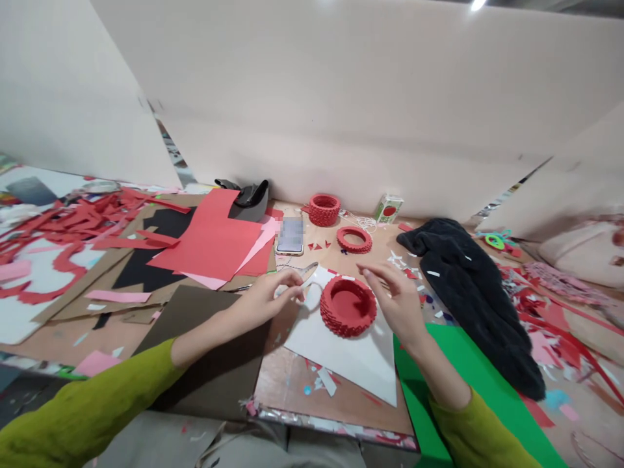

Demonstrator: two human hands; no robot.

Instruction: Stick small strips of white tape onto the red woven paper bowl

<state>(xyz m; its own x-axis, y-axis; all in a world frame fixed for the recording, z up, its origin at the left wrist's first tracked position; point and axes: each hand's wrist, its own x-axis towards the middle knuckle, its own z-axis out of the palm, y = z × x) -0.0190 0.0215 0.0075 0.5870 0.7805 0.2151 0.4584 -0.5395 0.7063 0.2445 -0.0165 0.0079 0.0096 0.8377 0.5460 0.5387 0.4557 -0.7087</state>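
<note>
A round red bowl-like piece [348, 305] with a bumpy wall of small folded paper bits and a flat red base rests on a white sheet [358, 367]. To its left, my left hand [280, 292] has thumb and fingers closed on a thin, curled white strip [312, 294]. My right hand [397, 296] hovers at the bowl's upper right edge, thumb and index fingertips close together. Whatever lies between those fingertips is too small to make out. Farther back stand a taller red bumpy ring [324, 210] and a flat red ring [354, 240].
A phone [290, 235] lies behind my left hand. Red sheets [209, 237] and a dark board [214, 344] are at left. On the right are a dark cloth [468, 279] and a green sheet [439, 364]. A small box [389, 208] stands by the wall. Paper scraps litter the table.
</note>
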